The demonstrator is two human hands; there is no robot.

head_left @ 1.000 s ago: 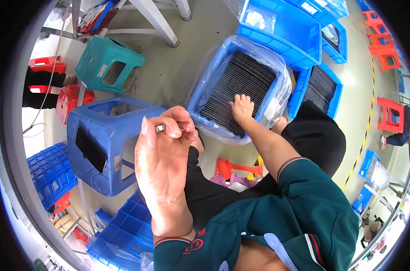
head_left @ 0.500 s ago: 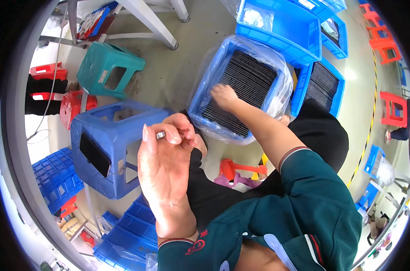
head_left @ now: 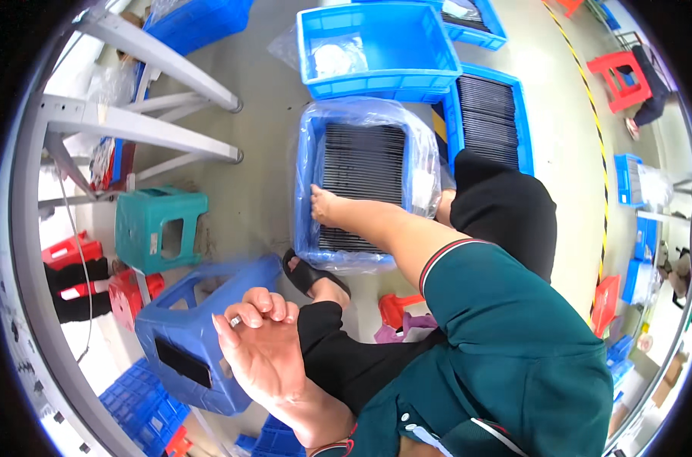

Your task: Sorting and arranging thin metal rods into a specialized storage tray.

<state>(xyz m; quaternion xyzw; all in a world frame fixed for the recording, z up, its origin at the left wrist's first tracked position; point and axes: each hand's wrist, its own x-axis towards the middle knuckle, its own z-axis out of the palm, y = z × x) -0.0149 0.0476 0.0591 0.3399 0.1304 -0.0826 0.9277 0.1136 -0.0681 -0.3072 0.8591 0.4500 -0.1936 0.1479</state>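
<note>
My left hand (head_left: 262, 346) is raised beside the blue stool, palm up. Its fingers bend loosely apart from the thumb, with a small silver band on one finger and nothing visibly held. My right hand (head_left: 322, 204) reaches into a blue bin (head_left: 306, 156) lined with clear plastic. It rests by the left ends of a tightly packed row of thin black pieces (head_left: 365, 164). The fingers there look parted, though their tips are partly hidden, and I see nothing lifted out.
A blue stool (head_left: 151, 324) bears a black phone (head_left: 183, 361). Beyond it stands a green stool (head_left: 136, 228). An open blue crate (head_left: 376, 82) lies behind the lined bin; another crate (head_left: 524, 126) with black pieces is at its right. Grey table legs (head_left: 163, 129) stand at left.
The view has turned, so the bin appears straighter and farther left. My right hand has slid nearer along the row's left side. My left hand has tilted back, its fingers still loosely bent.
</note>
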